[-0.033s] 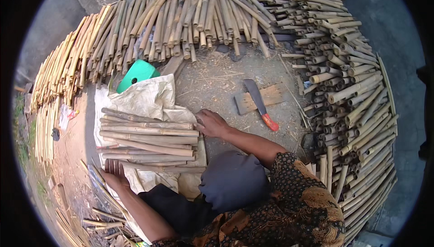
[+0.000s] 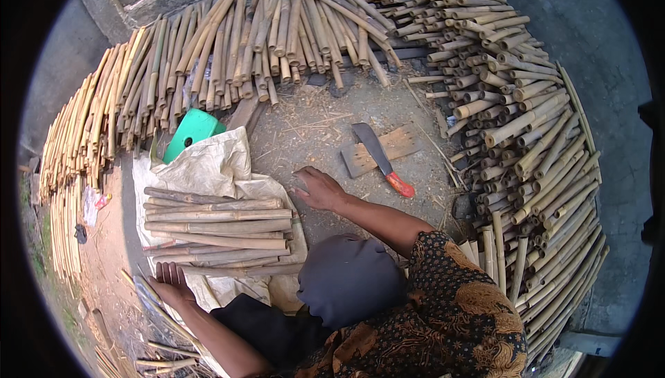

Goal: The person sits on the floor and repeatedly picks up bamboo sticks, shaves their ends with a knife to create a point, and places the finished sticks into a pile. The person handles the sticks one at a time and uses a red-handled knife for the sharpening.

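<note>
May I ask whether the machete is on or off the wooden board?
On: the machete's blade lies across the wooden board, its red handle extending past it.

1 left hand (image 2: 173, 286), 1 right hand (image 2: 320, 190), 1 machete (image 2: 377, 154), 1 green box (image 2: 194, 130), bamboo poles (image 2: 218, 227) beyond counting

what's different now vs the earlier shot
The right hand has eased slightly away from the right ends of the bamboo pieces, leaving a clearer gap. The view shifted a little too, so most things sit further left in the picture. No grasp or release shows. The left hand stays open by the bamboo's near left end; the knife still lies across the board.
</note>
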Action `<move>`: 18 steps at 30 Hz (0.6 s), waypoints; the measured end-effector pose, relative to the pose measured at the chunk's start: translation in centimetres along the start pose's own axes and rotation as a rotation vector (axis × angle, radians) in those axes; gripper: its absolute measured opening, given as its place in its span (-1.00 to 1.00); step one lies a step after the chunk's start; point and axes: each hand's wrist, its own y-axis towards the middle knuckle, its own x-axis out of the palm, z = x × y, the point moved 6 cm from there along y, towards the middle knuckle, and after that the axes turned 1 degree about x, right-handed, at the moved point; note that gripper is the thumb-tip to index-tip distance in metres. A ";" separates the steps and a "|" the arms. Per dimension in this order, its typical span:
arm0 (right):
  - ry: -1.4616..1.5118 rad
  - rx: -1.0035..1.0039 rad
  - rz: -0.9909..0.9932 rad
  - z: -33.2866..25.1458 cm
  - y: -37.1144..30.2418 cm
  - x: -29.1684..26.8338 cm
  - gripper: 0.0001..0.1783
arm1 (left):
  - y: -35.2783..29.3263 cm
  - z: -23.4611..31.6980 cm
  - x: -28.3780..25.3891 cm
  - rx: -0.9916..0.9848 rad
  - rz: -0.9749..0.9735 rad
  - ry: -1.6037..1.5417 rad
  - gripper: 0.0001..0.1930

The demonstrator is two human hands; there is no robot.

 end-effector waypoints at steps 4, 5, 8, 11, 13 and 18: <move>-0.021 0.373 0.544 8.0 -4.4 -16.3 -0.46 | 1.8 -1.8 1.8 -0.074 -0.066 0.059 -0.31; -0.093 0.474 0.675 9.4 -6.3 -20.9 -0.46 | 2.3 -2.6 2.2 -0.095 -0.081 0.075 -0.31; -0.391 0.546 0.867 10.5 -12.0 -32.4 -0.48 | 3.0 -4.9 3.2 -0.139 -0.116 0.077 -0.32; -0.794 0.601 0.808 11.0 -16.3 -39.5 -0.47 | 3.1 -6.6 4.1 -0.158 -0.165 0.134 -0.29; -0.965 0.945 0.802 13.2 -19.0 -41.6 -0.22 | 3.1 -7.9 4.5 -0.194 -0.185 0.186 -0.26; -0.085 1.275 1.310 19.2 -23.7 -40.5 -0.25 | 3.7 -10.8 5.1 -0.278 -0.229 0.258 -0.24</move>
